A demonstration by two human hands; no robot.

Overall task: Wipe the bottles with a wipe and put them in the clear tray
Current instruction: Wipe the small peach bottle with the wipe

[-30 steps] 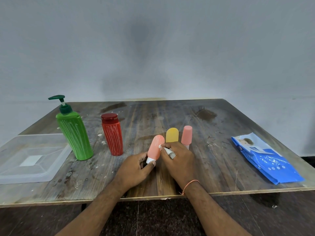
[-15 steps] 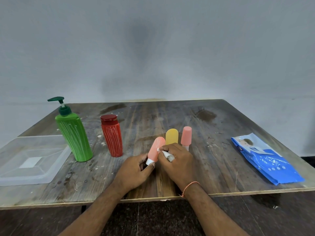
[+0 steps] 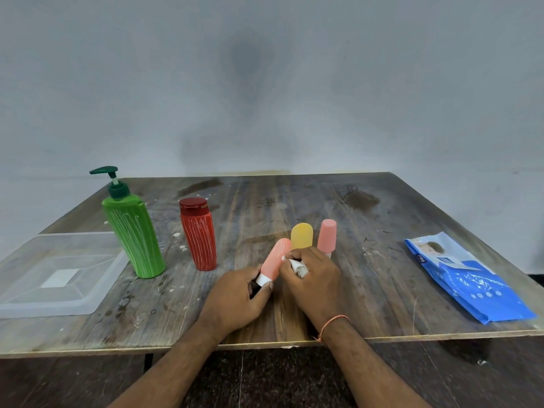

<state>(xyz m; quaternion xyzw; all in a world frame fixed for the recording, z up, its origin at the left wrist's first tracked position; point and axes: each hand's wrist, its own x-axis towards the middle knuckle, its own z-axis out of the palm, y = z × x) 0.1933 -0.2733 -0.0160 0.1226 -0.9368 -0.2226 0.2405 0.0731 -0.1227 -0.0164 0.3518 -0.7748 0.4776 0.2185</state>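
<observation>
My left hand (image 3: 238,295) grips the white cap end of a small salmon-pink bottle (image 3: 275,259), which tilts up and to the right. My right hand (image 3: 313,278) pinches a crumpled white wipe (image 3: 297,266) against the bottle's right side. Behind my hands stand a small yellow bottle (image 3: 301,235) and a small pink bottle (image 3: 326,235). A red bottle (image 3: 198,234) and a green pump bottle (image 3: 132,231), both streaked with white, stand to the left. The clear tray (image 3: 26,304) lies at the table's left edge with no bottle in it.
A blue pack of wipes (image 3: 468,278) lies at the right side of the wooden table (image 3: 382,219). White specks dot the wood around the red and green bottles. A grey wall rises behind the table's far edge.
The salmon-pink bottle has stayed tilted in my left hand. My right hand with the wipe has shifted slightly along the bottle's side.
</observation>
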